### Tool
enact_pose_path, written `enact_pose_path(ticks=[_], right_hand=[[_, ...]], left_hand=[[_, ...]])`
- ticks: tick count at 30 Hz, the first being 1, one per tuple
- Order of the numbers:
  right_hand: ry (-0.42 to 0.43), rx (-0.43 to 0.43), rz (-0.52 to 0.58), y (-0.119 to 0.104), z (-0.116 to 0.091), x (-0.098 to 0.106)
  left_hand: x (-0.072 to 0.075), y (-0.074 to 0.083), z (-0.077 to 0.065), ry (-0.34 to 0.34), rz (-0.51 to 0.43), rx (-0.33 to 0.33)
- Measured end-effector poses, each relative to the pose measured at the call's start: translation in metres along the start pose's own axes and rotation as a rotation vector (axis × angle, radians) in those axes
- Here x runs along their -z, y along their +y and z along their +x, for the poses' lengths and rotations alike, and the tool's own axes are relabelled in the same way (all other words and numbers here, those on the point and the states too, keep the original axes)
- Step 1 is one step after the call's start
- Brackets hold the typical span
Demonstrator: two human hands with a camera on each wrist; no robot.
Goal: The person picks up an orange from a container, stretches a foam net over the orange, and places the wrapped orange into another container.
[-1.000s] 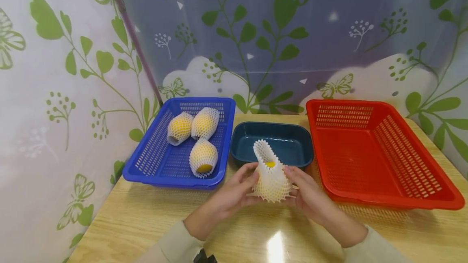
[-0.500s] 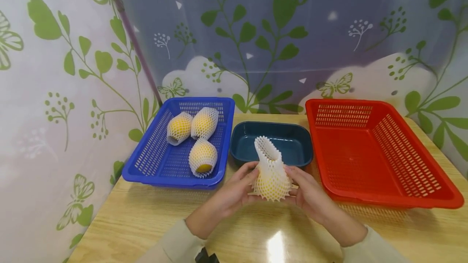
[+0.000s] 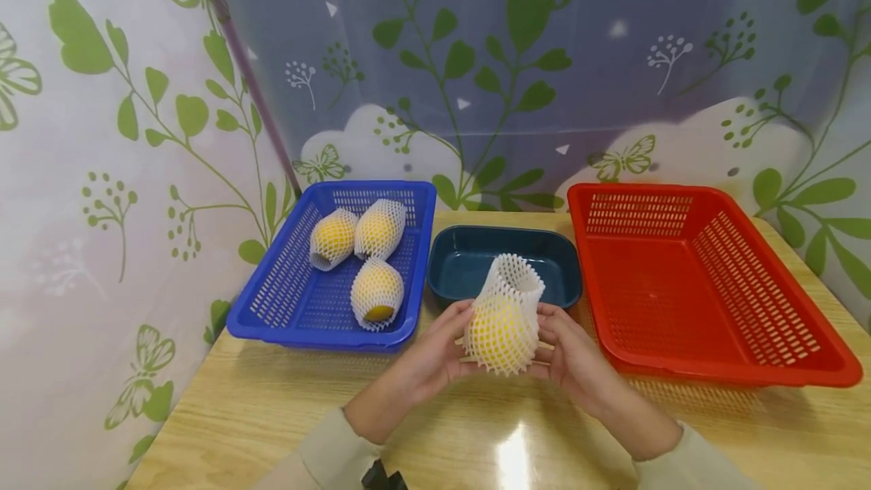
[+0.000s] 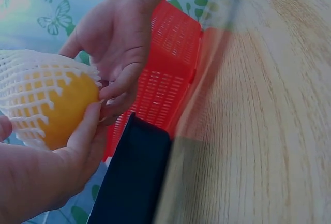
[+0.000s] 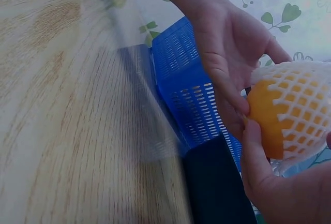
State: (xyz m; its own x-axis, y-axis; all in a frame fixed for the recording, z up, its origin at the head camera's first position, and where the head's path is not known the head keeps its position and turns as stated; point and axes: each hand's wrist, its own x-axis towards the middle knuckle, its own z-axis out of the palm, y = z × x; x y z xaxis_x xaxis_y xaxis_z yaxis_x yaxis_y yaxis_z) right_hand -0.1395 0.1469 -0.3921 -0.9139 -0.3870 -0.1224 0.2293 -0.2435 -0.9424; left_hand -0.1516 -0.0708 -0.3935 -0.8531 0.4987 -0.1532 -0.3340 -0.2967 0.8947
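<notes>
Between both hands is a yellow-orange mango (image 3: 502,331) in a white foam net sleeve (image 3: 515,276). The sleeve's open end points up and leans slightly right in the head view. My left hand (image 3: 438,350) holds the mango from the left, and my right hand (image 3: 574,348) holds it from the right, with fingertips reaching underneath. Both wrist views show the bare lower end of the mango (image 4: 75,111) coming out of the net, with fingertips of both hands touching it. Below the sleeve's mouth, the net covers the side facing the head camera.
At left, a blue basket (image 3: 327,335) holds three net-wrapped mangoes (image 3: 378,295). A dark teal dish (image 3: 449,267) stands behind the hands. To the right is a red basket (image 3: 653,293). All stand on a wooden table (image 3: 272,414) before a leaf-patterned curtain (image 3: 469,82).
The mango has turned in the hands, and the sleeve's open end has swung from leaning left to leaning right. Yellow skin that showed at the sleeve's mouth is now hidden. Both hands stay in place.
</notes>
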Motion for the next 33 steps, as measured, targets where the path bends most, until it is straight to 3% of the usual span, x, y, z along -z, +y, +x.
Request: enact_pose_path(ticks=[15,23,33], right_hand=[[0.009,-0.016,0.017,-0.0009,0.0016,0.0002],[0.011,-0.012,0.053,-0.0005,0.0018,0.0034],[0.017,-0.012,0.040,0.0013,0.0004,0.0052]], left_hand=[[0.0019,0.0014,0.0003,-0.014,0.027,-0.005],[0.0023,-0.0025,0.0012,-0.010,-0.017,-0.043],[0.0006,-0.0023,0.0024,-0.008,-0.024,0.004]])
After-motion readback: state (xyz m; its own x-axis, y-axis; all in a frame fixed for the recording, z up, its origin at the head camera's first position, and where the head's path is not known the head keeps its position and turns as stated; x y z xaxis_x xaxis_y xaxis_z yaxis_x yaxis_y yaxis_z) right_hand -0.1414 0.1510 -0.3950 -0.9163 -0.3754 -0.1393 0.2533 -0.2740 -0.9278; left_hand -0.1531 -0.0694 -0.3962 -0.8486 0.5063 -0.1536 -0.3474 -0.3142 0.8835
